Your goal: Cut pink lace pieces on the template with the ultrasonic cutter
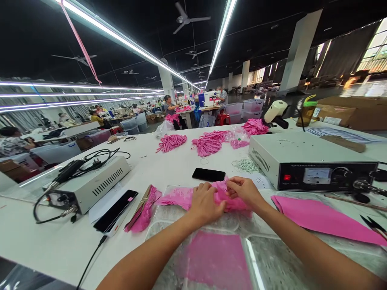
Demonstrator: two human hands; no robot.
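Observation:
A crumpled piece of thin pink fabric lies across a clear plastic sheet in front of me. My left hand rests on its middle with bent fingers, gripping the cloth. At the fabric's right end, my right hand pinches a gathered edge between thumb and fingers, raised slightly off the table. What lies under the left palm is hidden. A tied bundle of pink fabric is to the left of the hands, and a flat pink cloth is to the right.
A grey control box with a dial stands at right; another box with a cabled handpiece is at left. Phones lie nearby. Beyond are pink strip bundles, green bands and a bottle. Scissors sit far right.

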